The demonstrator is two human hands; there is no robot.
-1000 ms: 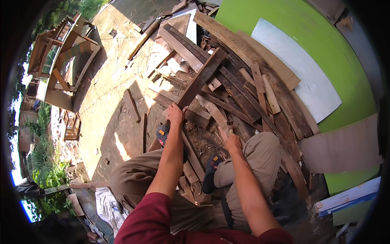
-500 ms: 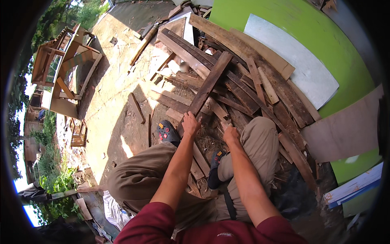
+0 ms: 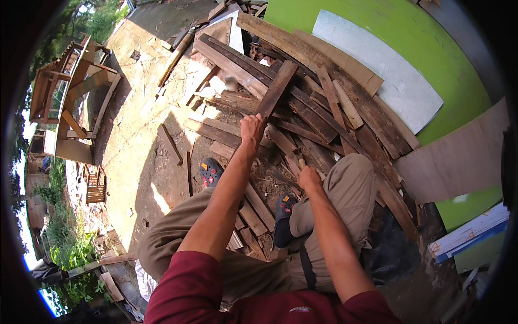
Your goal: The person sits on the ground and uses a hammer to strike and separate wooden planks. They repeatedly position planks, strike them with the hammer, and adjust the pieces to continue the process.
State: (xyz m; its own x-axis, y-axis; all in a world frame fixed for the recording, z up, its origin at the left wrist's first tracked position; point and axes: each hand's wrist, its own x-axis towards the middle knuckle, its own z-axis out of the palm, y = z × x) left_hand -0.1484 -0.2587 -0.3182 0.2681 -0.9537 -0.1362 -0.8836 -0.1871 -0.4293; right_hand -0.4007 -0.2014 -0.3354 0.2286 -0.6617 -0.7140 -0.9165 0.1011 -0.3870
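Observation:
My left hand [image 3: 252, 128] is closed around a dark, narrow wooden plank [image 3: 279, 87], partway along it. The plank slants away to the upper right, its far end lying over other boards in the pile. Near my right knee, my right hand [image 3: 309, 178] is closed on a short, pale wooden handle [image 3: 302, 162]. Only the tip of this handle shows above the fist, and I cannot make out what it belongs to. Beyond the fist lies a broken brown board [image 3: 281, 139].
A heap of long weathered boards [image 3: 367, 121] spreads ahead and right. Behind it lean a green panel [image 3: 453, 81] and a white sheet [image 3: 377, 67]. At far left stands a wooden frame structure [image 3: 81, 102]. Loose sticks [image 3: 170, 143] lie near my left shoe [image 3: 211, 171].
My left hand has moved farther up along the dark plank, away from me. The right hand stays low near my knee. The whole view has shifted slightly.

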